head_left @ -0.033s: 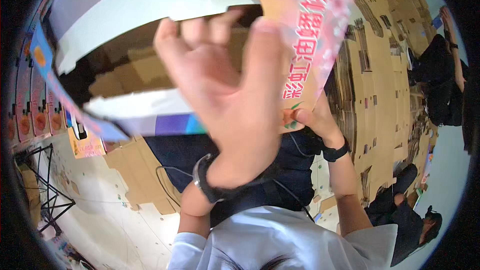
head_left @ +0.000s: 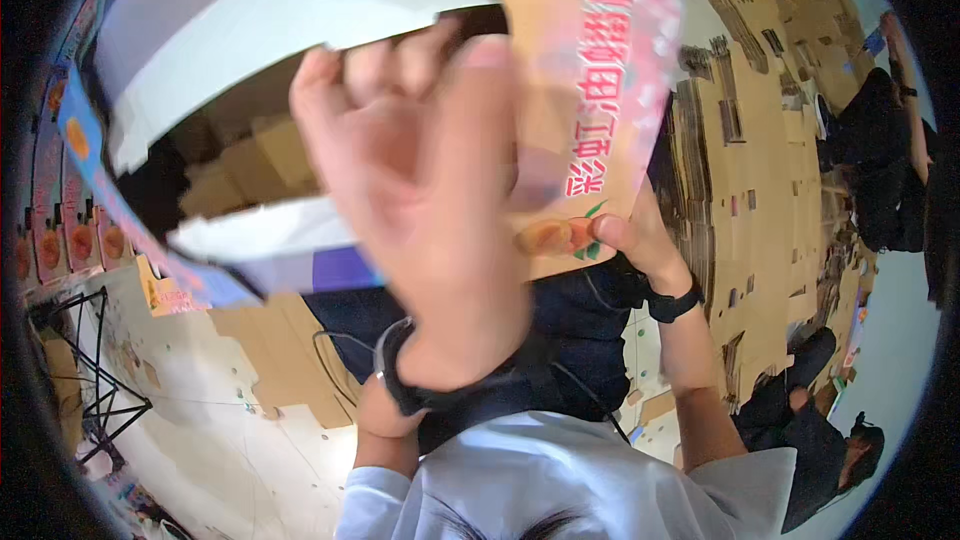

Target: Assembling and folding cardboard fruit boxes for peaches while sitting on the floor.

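Observation:
A printed cardboard fruit box (head_left: 545,70), orange and pink with peach pictures and white inner walls, is held up close in front of me, tilted. Through its large opening the brown surroundings show. My left hand (head_left: 425,180) stands before this opening, palm toward me, thumb raised and fingers apart and slightly bent; its edges are smeared by motion. Nothing shows in its grasp, and I cannot tell whether the fingertips touch the box. With the thumb on the printed face, my right hand (head_left: 645,245) grips the box's lower right corner; its other fingers are hidden behind the panel.
Tall stacks of flat brown cartons (head_left: 770,160) line the right side. Two people in dark clothes are beyond them, one seated low (head_left: 815,440). Several printed boxes (head_left: 80,240) stand at far left above a black metal stand (head_left: 95,380). Cardboard sheets (head_left: 280,340) lie on the floor.
The box has shifted slightly left and down. My left hand has moved a little left across its opening. My right hand keeps its hold on the corner.

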A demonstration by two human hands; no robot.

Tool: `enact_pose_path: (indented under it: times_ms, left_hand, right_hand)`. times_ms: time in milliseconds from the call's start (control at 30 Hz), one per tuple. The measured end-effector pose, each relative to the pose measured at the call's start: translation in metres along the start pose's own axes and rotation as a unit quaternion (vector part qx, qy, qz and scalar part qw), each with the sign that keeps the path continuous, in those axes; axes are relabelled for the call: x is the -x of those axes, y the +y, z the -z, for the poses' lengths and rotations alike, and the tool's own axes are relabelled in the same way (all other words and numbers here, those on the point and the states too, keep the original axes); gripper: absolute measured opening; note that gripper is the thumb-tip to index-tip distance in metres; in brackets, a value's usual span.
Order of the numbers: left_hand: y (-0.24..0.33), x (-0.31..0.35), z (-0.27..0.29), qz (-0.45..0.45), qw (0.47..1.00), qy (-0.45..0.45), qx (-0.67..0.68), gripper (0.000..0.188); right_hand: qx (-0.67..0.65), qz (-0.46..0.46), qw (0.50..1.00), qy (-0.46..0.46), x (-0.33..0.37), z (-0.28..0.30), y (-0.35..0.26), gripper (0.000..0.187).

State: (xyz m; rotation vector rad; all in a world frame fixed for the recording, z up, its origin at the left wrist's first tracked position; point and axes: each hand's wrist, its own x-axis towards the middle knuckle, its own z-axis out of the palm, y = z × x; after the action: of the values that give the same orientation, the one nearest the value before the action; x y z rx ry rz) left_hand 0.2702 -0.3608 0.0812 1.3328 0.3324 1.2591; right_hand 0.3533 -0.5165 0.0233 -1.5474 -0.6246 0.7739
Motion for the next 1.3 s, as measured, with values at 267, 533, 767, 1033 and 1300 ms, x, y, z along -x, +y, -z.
enact_pose_path:
  times_ms: [267, 533, 767, 1033, 1300]
  left_hand:
    - [-0.024, -0.009, 0.067, 0.242, 0.955, 0.053, 0.162, 0.022]
    - [-0.028, -0.022, 0.087, 0.333, 0.936, -0.1, 0.054, 0.024]
    - [-0.045, -0.037, 0.121, 0.09, 0.732, -0.402, -0.543, 0.032]
    - [-0.095, 0.002, 0.119, -0.022, 0.709, -0.399, -0.581, 0.042]
    - [-0.093, 0.013, 0.117, -0.027, 0.715, -0.389, -0.581, 0.042]
  right_hand:
    - [-0.05, 0.049, 0.993, -0.094, -0.025, -0.02, 0.006, 0.089]
    - [-0.042, -0.003, 0.995, -0.091, -0.023, -0.01, 0.009, 0.081]
    - [-0.004, -0.1, 0.992, -0.074, -0.037, -0.007, 0.026, 0.071]
    - [0.441, 0.268, 0.83, -0.21, -0.039, -0.028, 0.02, 0.065]
    - [0.507, 0.258, 0.772, -0.284, -0.041, -0.049, 0.031, 0.05]
